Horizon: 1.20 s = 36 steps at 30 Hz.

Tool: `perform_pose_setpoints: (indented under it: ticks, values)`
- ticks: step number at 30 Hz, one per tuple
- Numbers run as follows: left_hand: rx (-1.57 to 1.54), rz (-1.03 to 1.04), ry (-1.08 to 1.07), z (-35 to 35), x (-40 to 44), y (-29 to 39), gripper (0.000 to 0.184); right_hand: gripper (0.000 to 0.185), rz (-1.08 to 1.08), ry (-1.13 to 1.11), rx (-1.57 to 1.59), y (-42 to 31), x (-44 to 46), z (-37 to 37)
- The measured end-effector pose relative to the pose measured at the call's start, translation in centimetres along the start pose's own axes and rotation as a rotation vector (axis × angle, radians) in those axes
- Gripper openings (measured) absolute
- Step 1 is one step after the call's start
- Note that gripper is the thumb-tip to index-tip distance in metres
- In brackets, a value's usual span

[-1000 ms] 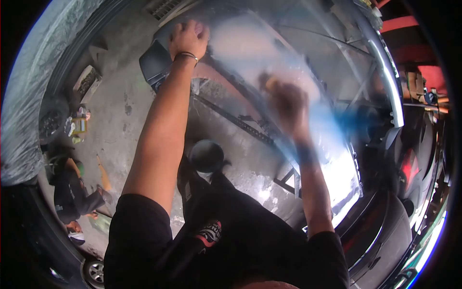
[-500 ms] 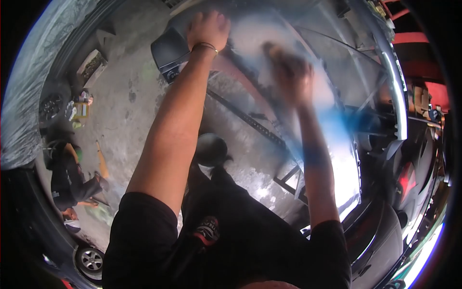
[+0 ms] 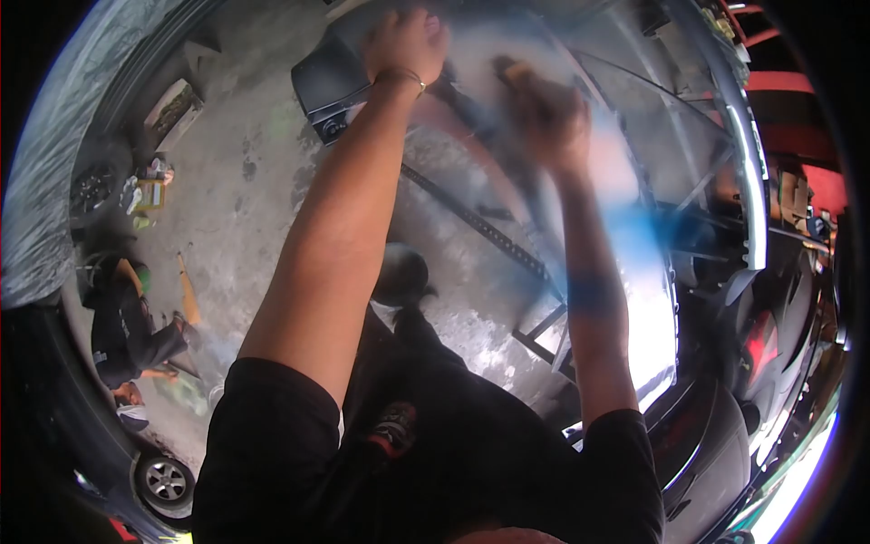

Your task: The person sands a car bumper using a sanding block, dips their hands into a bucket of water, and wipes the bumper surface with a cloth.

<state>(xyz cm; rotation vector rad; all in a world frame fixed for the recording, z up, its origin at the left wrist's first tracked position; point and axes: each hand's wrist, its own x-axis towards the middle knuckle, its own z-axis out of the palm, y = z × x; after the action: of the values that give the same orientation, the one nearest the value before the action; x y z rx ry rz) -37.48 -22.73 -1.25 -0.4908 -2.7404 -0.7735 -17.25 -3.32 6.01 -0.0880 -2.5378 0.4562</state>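
Since the earlier frame, the right hand (image 3: 560, 122) has moved toward the far end of the long, pale, glossy panel (image 3: 645, 317), closing some of its gap to the left hand (image 3: 403, 47). The right fingers are closed around a small, tan-and-dark block (image 3: 518, 72), blurred, so their exact grip is unclear. The block lies over the panel's far part, its visible end pointing far-left from the fingers; its long axis seems to slant from near-right to far-left, roughly along the panel, though blur leaves this uncertain. The right hand is nearer the block, since it holds it; the left hand is apart, to the left, bent at the panel's far-left part beside a black, angular plastic housing (image 3: 333, 77). Whether the left fingers grip anything, I cannot tell.
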Motion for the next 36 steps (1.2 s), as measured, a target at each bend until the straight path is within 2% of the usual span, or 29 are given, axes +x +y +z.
perform_pose_setpoints:
  ticks: [2, 3, 6, 9, 11, 13, 15, 17, 19, 20, 21, 23, 25, 27, 29, 30, 31, 34, 36]
  values:
    - [-0.135, -0.076, 0.015, -2.3, -0.5, 1.5, 0.047, 0.029, 0.049, -0.121, 0.201, -5.3, -0.9, -3.3]
    - [-0.137, -0.080, 0.016, -1.8, -0.2, 1.2, 0.047, 0.032, -0.008, -0.199, 0.059, -7.1, -1.2, -4.5]
    - [-0.212, -0.092, 0.081, 0.4, -0.1, 0.5, 0.032, 0.029, -0.106, -0.092, -0.028, -6.3, -2.3, -3.7]
    - [-0.308, -0.018, 0.105, 0.0, -0.2, 0.3, 0.031, 0.026, -0.005, 0.042, 0.046, -3.3, 0.0, -0.2]
    - [-0.301, -0.002, 0.135, -0.5, -0.4, 0.6, 0.030, 0.028, 0.018, 0.033, 0.063, -3.0, -0.1, 0.1]
    - [-0.250, -0.012, 0.138, -0.6, -0.2, 0.8, 0.029, 0.031, 0.137, -0.252, 0.014, -8.9, 0.7, -4.7]
    - [-0.197, -0.039, 0.143, -0.3, 0.0, 0.4, 0.028, 0.029, -0.057, -0.100, 0.032, -7.9, -1.1, -3.6]
    - [-0.214, -0.064, 0.151, 0.5, -0.2, 0.2, 0.026, 0.027, -0.101, -0.134, -0.031, -7.0, -0.6, -3.0]
    - [-0.230, -0.087, 0.135, 0.4, -0.2, 0.4, 0.025, 0.027, -0.086, 0.030, 0.073, -1.3, 0.5, 1.6]
    - [-0.242, -0.103, 0.121, 0.1, -0.2, 0.3, 0.023, 0.038, -0.038, -0.042, 0.108, -0.9, 1.5, 1.9]
    - [-0.239, -0.108, 0.121, -0.3, -0.3, 0.2, 0.023, 0.038, -0.067, -0.012, 0.049, -0.9, 2.5, 2.4]
    - [-0.269, -0.091, 0.147, -0.8, -0.5, 0.6, 0.022, 0.035, 0.063, -0.042, 0.001, -1.7, 1.4, 2.6]
    - [-0.238, -0.052, 0.176, -0.5, 0.0, 0.4, 0.021, 0.035, -0.019, -0.214, -0.100, -7.2, 1.0, -1.5]
    - [-0.203, -0.029, 0.190, -0.3, -0.5, 0.4, 0.020, 0.034, -0.043, -0.168, -0.019, -6.4, -0.2, -0.6]
    - [-0.171, -0.075, 0.188, -0.9, -0.5, 0.8, 0.019, 0.037, -0.157, -0.030, -0.063, -3.0, 0.9, 2.0]
    - [-0.163, -0.077, 0.189, -0.9, -0.5, 0.8, 0.019, 0.036, -0.104, 0.027, -0.105, -1.2, 2.1, 3.7]
    - [-0.197, -0.062, 0.205, -1.0, -0.4, 0.7, 0.019, 0.037, -0.171, 0.003, -0.143, 0.6, 3.8, 5.4]
    - [-0.227, -0.052, 0.225, -1.8, -0.8, 0.5, 0.019, 0.038, -0.172, -0.054, -0.154, -1.0, 3.8, 5.2]
    - [-0.229, -0.055, 0.244, -2.5, -0.3, 0.7, 0.019, 0.048, -0.275, -0.052, -0.195, -4.7, 2.4, 2.2]
